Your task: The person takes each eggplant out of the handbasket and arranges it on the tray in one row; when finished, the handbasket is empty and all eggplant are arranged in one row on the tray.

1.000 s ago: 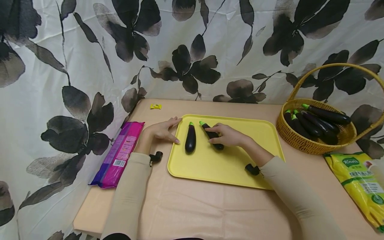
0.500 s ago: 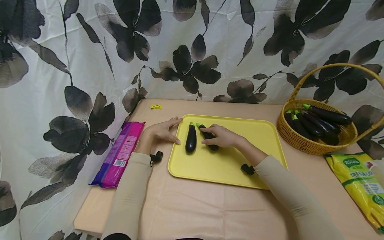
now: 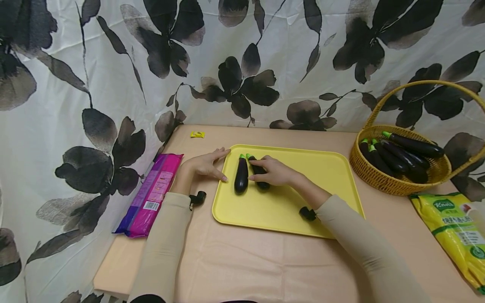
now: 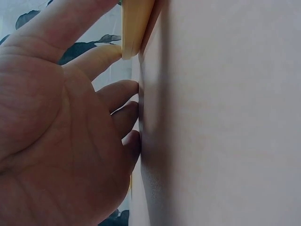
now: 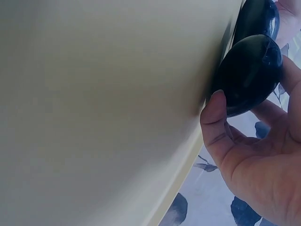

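Note:
Two dark purple eggplants with green stem ends lie side by side on the yellow tray [image 3: 246,212]. My right hand [image 3: 278,170] grips the right eggplant [image 3: 258,170], thumb at its lower part and fingers over its upper part. In the right wrist view, that eggplant's rounded end [image 5: 247,75] overlaps the left eggplant [image 5: 258,19]. The left eggplant [image 3: 241,177] stands nearly straight in the head view, stem away from me. My left hand [image 3: 206,163] rests at the tray's left edge, fingers extended. In the left wrist view, its fingertips touch the table and tray edge [image 4: 134,33].
A wicker basket [image 3: 379,179] holding several eggplants stands at the back right. Before it lies a yellow-green Knorr packet [image 3: 452,235]. A pink and purple packet [image 3: 153,195] lies left of the tray. A small yellow wrapped piece [image 3: 197,134] sits near the back edge.
My right hand has moved left with its eggplant, bringing it close beside the left eggplant. The left hand and left eggplant have stayed in place.

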A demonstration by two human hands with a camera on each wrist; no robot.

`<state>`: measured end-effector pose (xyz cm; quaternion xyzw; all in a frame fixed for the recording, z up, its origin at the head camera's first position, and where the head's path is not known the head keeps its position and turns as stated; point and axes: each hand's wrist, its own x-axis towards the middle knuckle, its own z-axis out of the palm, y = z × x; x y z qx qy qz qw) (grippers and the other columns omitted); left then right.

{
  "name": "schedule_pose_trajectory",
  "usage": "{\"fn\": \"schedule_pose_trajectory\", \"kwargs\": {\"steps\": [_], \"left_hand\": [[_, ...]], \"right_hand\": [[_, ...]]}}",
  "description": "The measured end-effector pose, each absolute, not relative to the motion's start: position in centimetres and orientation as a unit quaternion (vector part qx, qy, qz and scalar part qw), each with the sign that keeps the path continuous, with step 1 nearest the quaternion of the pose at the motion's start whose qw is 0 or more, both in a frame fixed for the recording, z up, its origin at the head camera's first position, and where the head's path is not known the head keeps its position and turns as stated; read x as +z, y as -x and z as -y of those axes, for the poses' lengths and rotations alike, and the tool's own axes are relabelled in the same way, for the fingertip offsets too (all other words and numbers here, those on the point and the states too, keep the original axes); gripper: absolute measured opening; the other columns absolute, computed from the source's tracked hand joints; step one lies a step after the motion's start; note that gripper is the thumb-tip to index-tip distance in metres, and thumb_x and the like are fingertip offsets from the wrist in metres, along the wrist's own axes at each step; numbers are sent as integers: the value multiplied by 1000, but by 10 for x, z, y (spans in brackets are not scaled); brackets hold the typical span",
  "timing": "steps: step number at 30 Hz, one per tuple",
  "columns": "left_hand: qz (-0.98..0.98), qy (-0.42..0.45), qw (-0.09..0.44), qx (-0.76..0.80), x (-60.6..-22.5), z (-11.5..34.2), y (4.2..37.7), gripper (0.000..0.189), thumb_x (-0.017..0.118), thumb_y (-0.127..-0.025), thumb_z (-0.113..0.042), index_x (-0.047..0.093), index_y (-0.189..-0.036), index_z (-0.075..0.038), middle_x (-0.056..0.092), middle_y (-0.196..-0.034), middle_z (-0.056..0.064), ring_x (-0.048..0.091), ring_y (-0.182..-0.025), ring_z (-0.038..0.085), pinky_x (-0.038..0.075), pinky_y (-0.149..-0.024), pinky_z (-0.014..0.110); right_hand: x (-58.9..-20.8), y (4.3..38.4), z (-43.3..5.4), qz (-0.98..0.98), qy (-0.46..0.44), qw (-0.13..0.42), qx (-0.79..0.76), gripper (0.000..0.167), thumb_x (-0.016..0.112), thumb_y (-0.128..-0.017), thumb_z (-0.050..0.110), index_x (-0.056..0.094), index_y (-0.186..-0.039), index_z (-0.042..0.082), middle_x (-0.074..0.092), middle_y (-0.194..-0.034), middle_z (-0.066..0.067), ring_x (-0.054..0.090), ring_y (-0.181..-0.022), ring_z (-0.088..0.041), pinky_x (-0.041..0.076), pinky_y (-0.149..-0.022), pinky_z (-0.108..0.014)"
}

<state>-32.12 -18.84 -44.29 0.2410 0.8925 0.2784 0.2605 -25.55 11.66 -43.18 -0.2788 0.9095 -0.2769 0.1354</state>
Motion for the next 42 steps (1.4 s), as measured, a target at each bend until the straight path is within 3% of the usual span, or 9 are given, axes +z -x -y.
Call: {"fn": "schedule_pose_trajectory", "kwargs": {"steps": [8,16,28,35,42], "left_hand": [[-892,-233,262,285,-442,188,321,125,95,-73,-45,16,-169,-26,-4,-177,6,-10,-163,26,-2,-132,54],[-889,-235,262,293,-444,187,322,126,95,-72,-45,17,-169,-26,-5,-177,5,-10,-163,26,-2,-132,54],[-892,-232,261,288,-444,186,321,125,95,-73,-45,17,-169,-26,-4,-177,5,-10,-164,25,-2,-132,53],[-894,-238,258,280,-442,186,321,124,94,-74,-44,16,-169,-22,-2,-177,9,-9,-163,29,-2,-132,53],[-894,-239,256,278,-443,186,322,125,94,-74,-45,17,-169,-23,-2,-177,7,-9,-163,28,-2,-132,53]], "right_hand": [[-432,254,-114,-909,272,138,-282,72,69,-100,45,44,-158,11,56,-134,-18,53,-107,-26,45,-87,-40],[-431,253,-115,-905,265,145,-301,71,68,-100,45,43,-160,16,54,-136,-18,53,-88,-24,47,-76,-36],[-415,250,-134,-898,264,114,-333,68,66,-101,46,45,-159,16,51,-142,-22,55,-89,-24,48,-78,-37],[-373,244,-175,-902,245,44,-353,65,68,-100,46,45,-159,28,49,-154,-11,64,-111,-25,56,-88,-43],[-336,226,-226,-904,191,-11,-382,61,64,-104,41,43,-160,30,47,-153,-12,55,-127,-34,53,-97,-56]]}}
